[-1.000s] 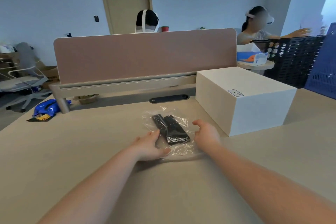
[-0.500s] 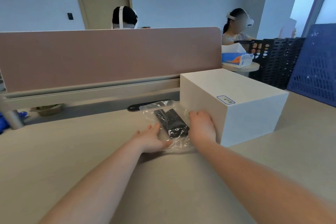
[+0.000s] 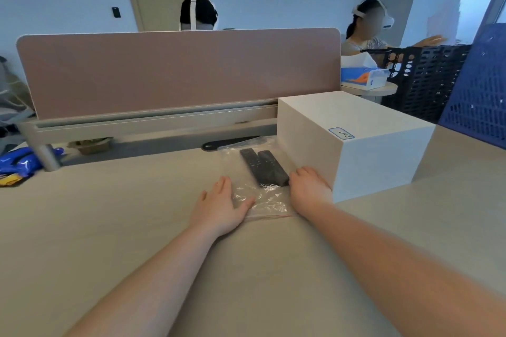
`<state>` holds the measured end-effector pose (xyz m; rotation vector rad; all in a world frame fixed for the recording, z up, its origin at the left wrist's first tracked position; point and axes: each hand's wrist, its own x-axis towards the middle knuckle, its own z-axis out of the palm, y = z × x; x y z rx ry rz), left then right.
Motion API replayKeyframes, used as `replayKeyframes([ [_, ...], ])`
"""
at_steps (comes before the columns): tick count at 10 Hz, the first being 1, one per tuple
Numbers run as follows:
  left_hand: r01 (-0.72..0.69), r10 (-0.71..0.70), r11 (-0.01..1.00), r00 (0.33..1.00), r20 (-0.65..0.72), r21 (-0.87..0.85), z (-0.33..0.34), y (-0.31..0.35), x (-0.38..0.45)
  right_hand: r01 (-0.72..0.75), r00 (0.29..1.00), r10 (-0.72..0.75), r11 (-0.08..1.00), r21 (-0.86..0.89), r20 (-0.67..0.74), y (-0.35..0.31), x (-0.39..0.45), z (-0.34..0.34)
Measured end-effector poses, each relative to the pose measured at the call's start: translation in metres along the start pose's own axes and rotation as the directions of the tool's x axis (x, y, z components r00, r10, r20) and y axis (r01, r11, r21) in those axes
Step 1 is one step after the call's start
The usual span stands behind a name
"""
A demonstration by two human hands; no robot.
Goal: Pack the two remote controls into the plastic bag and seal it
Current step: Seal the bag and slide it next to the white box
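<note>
Lying flat on the worktop [image 3: 109,227], the plastic bag [image 3: 262,200] holds both remotes [image 3: 264,168]; left hand [image 3: 221,206] and right hand [image 3: 309,190] rest spread-fingered, gripping nothing.

The white box [image 3: 356,142] walls you in right of the plastic bag [image 3: 257,180]; its left lies bare table [image 3: 109,213].

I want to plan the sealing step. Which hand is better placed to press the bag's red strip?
Probably the left hand: its thumb already lies on the clear plastic bag beside the red strip, while the right hand rests farther up.
</note>
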<state>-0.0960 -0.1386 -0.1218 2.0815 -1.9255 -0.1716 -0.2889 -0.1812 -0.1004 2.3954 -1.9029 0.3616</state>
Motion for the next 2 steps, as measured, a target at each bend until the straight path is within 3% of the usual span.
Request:
replayKeyframes([
  [1, 0.032, -0.032, 0.999, 0.999, -0.032, -0.005, -0.001, 0.0, -0.016, -0.025, 1.0, 0.024, 0.998, 0.055, 0.01, -0.004, -0.008, -0.005],
  [2, 0.021, -0.02, 1.0, 0.995, -0.096, 0.008, -0.006, 0.006, -0.029, -0.061, 0.997, 0.071, 0.972, 0.229, -0.036, -0.004, -0.03, -0.027],
])
